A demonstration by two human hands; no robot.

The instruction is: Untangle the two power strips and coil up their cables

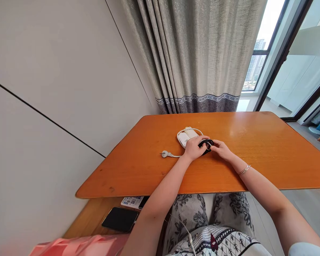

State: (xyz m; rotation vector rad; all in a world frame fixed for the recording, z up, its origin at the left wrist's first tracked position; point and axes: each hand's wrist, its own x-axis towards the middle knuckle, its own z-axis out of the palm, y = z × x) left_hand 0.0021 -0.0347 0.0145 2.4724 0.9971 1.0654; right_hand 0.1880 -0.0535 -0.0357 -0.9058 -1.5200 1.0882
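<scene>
My left hand (194, 147) and my right hand (222, 149) meet near the middle of the orange wooden table (256, 153). Both are closed around a small black coiled cable (206, 144) held between them. Just behind my left hand lies a white power strip (186, 136) with its white cord looped around it. The cord's plug (164, 154) rests on the table to the left. A thin bangle (244, 170) circles my right wrist.
A grey curtain (197, 53) hangs behind the table, with a window and glass door at the right. A white wall runs along the left. Below the table edge a bench holds a black phone (120, 219), a printed card (132, 202) and pink cloth (80, 246).
</scene>
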